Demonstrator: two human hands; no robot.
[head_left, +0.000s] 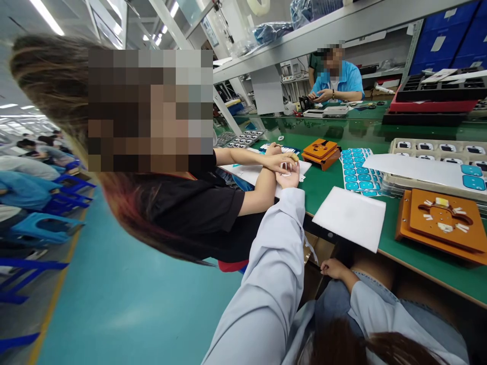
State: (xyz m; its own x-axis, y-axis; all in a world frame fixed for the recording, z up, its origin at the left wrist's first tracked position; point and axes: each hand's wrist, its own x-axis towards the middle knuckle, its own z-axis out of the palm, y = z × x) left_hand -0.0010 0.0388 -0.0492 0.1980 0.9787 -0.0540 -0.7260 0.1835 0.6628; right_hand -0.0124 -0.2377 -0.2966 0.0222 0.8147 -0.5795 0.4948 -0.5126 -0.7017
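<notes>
Hands: left hand (288,178) open, palm up, on green bench (426,263); right hand (335,268) loosely curled, empty, below its edge.

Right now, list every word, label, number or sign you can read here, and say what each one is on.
No text here is readable.
Blue sticker sheet: pads only, no legible print.
White labels on the blue bins: too small and blurred.
Framed notice on the far pillar: blurred.
Orange jig: no markings visible.
</notes>
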